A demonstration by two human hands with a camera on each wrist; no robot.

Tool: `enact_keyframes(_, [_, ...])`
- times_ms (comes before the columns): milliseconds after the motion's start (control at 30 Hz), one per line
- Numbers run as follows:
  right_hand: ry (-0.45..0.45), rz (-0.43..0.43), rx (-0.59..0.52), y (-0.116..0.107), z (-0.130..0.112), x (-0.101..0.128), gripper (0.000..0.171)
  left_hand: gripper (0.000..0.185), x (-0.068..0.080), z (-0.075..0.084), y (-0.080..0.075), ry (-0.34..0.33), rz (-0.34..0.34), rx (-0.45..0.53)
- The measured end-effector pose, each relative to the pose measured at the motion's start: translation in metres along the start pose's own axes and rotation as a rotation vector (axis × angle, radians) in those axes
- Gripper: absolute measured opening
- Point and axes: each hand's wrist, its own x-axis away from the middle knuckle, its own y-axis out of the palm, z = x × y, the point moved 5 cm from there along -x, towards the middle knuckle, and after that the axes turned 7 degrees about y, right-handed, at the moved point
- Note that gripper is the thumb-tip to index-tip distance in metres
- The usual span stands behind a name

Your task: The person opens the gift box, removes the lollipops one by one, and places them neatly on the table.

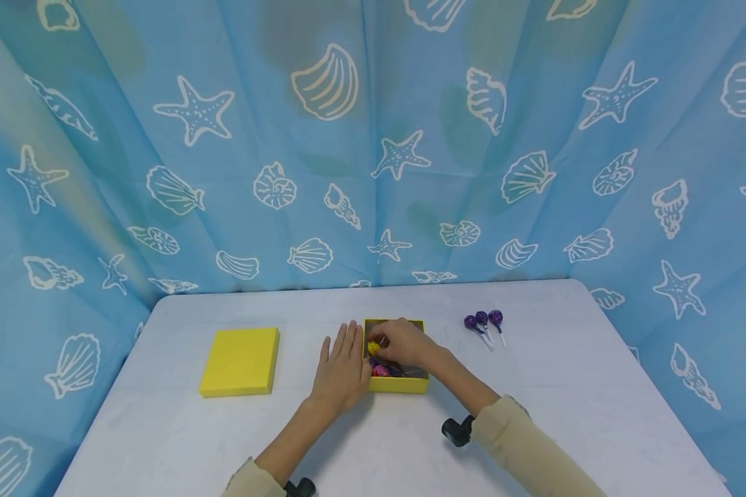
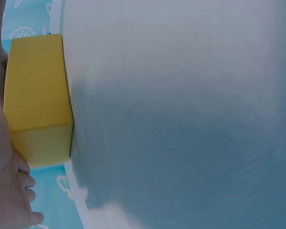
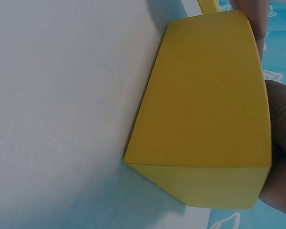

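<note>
A yellow box [image 1: 398, 385] stands uncovered in the middle of the table. Inside it lie pink and purple wrapped lollipops [image 1: 380, 371], partly covered by my right hand [image 1: 404, 343]. That hand reaches in over the box's right side, and its curled fingers pinch a yellow-wrapped lollipop [image 1: 374, 348]. My left hand [image 1: 342, 376] lies with straight fingers along the box's left wall. In the left wrist view the left hand [image 2: 5, 176] is beside the box [image 2: 38, 86]. From the right wrist, the box [image 3: 209, 95] hides most of the right hand [image 3: 282, 138].
A yellow square lid [image 1: 240, 361] lies on the table to the left of the box. Three purple-wrapped lollipops [image 1: 482, 318] with white sticks lie to the right. Behind the white table [image 1: 534, 428] hangs a blue curtain [image 1: 373, 172] with shell prints.
</note>
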Motion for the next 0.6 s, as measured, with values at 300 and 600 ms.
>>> enact_keyframes(300, [-0.019, 0.081, -0.112, -0.020, 0.002, 0.012, 0.026, 0.063, 0.000, 0.000, 0.001, -0.012, -0.009, -0.012])
enact_keyframes(600, [-0.032, 0.176, -0.273, -0.047, 0.012, 0.026, 0.021, 0.063, -0.001, 0.000, 0.001, -0.019, -0.004, -0.012])
